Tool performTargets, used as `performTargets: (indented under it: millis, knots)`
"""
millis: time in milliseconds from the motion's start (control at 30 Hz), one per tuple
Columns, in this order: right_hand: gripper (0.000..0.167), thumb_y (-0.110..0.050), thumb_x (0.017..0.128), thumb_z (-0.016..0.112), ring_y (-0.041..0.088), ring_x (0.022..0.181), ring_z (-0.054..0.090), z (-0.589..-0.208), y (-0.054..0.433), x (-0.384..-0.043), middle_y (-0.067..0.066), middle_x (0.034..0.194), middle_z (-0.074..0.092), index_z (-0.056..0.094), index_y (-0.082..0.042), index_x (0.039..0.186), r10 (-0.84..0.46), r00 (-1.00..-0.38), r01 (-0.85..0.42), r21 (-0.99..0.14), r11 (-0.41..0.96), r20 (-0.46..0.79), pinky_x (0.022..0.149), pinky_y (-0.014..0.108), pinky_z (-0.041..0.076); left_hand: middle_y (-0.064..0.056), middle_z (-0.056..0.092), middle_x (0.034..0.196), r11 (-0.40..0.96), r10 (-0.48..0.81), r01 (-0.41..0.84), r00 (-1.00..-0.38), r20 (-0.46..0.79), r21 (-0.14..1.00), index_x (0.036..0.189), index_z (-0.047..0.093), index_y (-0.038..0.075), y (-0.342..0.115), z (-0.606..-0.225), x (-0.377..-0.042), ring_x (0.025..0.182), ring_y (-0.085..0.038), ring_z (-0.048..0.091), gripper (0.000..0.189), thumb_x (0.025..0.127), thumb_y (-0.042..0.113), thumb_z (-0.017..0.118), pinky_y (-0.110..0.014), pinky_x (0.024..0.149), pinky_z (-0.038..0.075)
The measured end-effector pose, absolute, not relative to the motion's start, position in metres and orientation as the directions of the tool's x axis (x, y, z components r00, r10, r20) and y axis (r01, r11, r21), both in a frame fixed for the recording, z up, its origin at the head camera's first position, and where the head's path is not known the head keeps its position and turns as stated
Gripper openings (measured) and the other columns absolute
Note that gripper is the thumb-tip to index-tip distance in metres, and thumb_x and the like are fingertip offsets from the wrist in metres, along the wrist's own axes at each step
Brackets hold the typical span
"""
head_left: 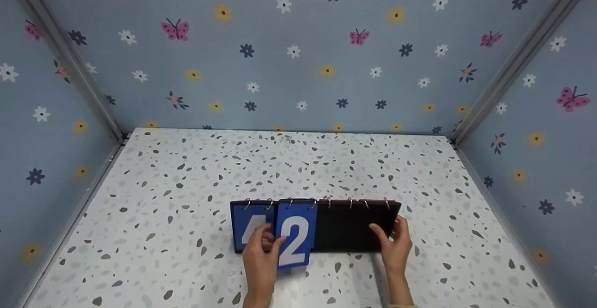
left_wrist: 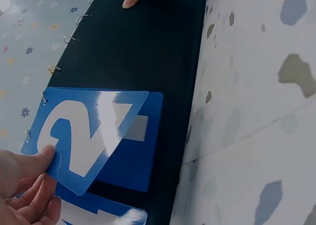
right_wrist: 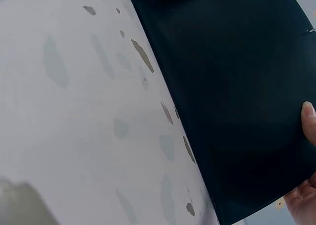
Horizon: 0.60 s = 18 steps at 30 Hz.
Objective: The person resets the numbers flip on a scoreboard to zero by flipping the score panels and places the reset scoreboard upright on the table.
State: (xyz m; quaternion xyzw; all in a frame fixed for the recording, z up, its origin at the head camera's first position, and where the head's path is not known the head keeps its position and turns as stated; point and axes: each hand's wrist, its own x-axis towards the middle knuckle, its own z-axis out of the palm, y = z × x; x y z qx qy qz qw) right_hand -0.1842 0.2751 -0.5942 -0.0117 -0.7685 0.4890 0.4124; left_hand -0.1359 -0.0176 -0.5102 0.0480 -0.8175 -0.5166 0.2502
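A black flip scoreboard (head_left: pixel 347 226) stands on the speckled table, with metal rings along its top edge. Blue number cards hang on its left half: a card with a white 4 (head_left: pixel 240 219) and, beside it, a card with a white 2 (head_left: pixel 295 240). My left hand (head_left: pixel 261 261) pinches the left edge of the 2 card, which is lifted off the blue card (left_wrist: pixel 133 170) behind it. At the board's right end, my right hand (head_left: pixel 396 247) grips the edge, thumb in front and fingers behind. Bare black board (right_wrist: pixel 237 96) fills much of the right wrist view.
The white speckled tabletop (head_left: pixel 298 168) extends around the board. Blue panels (head_left: pixel 289 28) with flowers and butterflies enclose it at the back and sides, joined by metal posts (head_left: pixel 517 65). A thin strip of red (head_left: pixel 364 200) shows behind the board's top right edge.
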Motion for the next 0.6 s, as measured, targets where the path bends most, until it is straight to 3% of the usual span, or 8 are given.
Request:
performTargets:
  millis: [167, 300, 600]
  knots:
    - [0.051, -0.019, 0.069, 0.077, 0.011, 0.075, 0.059, -0.594, 0.275, -0.184, -0.006, 0.090, 0.062, 0.053, -0.029, 0.112, 0.423, -0.659, -0.381, -0.760, 0.526, 0.622, 0.062, 0.019, 0.046, 0.000, 0.061, 0.077, 0.408, -0.273, 0.129, -0.927, 0.255, 0.904, 0.097, 0.054, 0.006, -0.021, -0.497, -0.130, 0.058, -0.007, 0.052, 0.031, 0.072, 0.008, 0.073, -0.022, 0.054, 0.045]
    - [0.051, -0.019, 0.068, 0.077, 0.011, 0.076, 0.059, -0.595, 0.275, -0.184, -0.005, 0.090, 0.062, 0.054, -0.027, 0.112, 0.429, -0.662, -0.373, -0.767, 0.522, 0.614, 0.063, 0.018, 0.046, -0.003, 0.063, 0.087, 0.352, -0.187, 0.129, -0.961, 0.204, 0.927, 0.097, 0.060, 0.007, -0.026, -0.487, -0.126, 0.062, -0.008, 0.052, 0.024, 0.075, 0.008, 0.070, -0.022, 0.059, 0.046]
    - [0.050, -0.015, 0.069, 0.077, 0.012, 0.074, 0.059, -0.594, 0.275, -0.184, -0.002, 0.088, 0.062, 0.054, -0.024, 0.112, 0.419, -0.670, -0.388, -0.770, 0.507, 0.613, 0.063, 0.018, 0.045, -0.011, 0.063, 0.094, 0.111, -0.083, 0.232, -0.967, 0.242, 0.966, 0.101, 0.063, -0.002, -0.037, -0.474, -0.126, 0.079, -0.014, 0.059, 0.017, 0.087, -0.002, 0.053, -0.022, 0.066, 0.047]
